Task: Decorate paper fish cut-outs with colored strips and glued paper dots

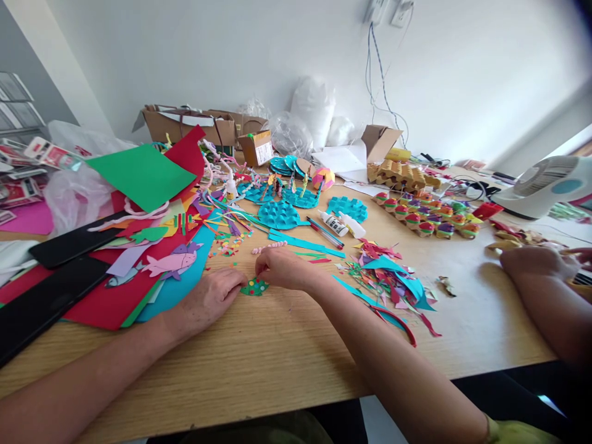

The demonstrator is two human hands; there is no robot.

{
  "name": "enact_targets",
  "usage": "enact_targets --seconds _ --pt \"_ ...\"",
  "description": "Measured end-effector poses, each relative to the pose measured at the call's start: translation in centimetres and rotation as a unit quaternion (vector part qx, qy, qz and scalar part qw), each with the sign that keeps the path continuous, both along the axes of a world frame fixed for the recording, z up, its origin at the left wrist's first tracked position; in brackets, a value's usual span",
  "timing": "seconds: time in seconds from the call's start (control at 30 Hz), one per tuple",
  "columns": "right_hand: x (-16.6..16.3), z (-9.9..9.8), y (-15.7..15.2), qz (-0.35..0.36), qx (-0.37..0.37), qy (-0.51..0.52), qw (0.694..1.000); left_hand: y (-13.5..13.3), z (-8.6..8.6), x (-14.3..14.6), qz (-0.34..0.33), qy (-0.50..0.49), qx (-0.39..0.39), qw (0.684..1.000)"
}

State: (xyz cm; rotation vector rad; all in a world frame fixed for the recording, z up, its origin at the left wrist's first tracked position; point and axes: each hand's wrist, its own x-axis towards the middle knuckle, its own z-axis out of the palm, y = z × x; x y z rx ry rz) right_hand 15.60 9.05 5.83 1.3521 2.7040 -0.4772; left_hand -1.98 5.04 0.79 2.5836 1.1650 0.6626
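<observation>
My left hand rests on the wooden table with its fingers curled, the fingertips touching the left edge of a small green paper cutout dotted with coloured spots. My right hand is closed in a pinch over the top of the same cutout. What its fingertips pinch is too small to name. A short string of pink beads lies just beyond my right hand.
Coloured paper sheets and paper fish pile at the left. Paper scraps lie right of my hands. Glue bottles, teal egg-tray pieces, painted cups and cardboard boxes sit behind. Another person's hand rests at right.
</observation>
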Motion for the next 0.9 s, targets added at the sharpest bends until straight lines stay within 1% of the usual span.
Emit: enact_targets --seconds 0.23,0.5,0.6,0.7,0.77,0.83,0.9 --pt "-0.4 -0.5 0.0 0.009 -0.006 -0.003 1.000 -0.1 0.4 0.0 0.007 0.013 -0.010 1.000" --pt "0.7 0.6 0.0 -0.012 0.019 0.027 0.999 -0.1 0.3 0.1 0.007 -0.002 -0.028 1.000" --pt "1.4 1.0 -0.1 -0.035 0.039 0.055 0.997 0.0 0.6 0.0 0.013 -0.011 -0.062 0.998" --pt "1.7 1.7 -0.9 -0.101 0.082 0.120 0.984 0.2 0.8 -0.1 0.038 -0.033 -0.126 0.991" --pt "1.7 2.1 -2.0 -0.129 0.108 0.161 0.972 0.4 0.7 -0.2 0.055 -0.059 -0.171 0.982" --pt "1.4 2.1 -3.4 -0.122 0.127 0.187 0.966 0.5 0.6 -0.2 0.063 -0.090 -0.197 0.974" --pt "1.1 1.5 -4.7 -0.079 0.135 0.201 0.967 0.7 0.7 -0.3 0.067 -0.108 -0.197 0.972"
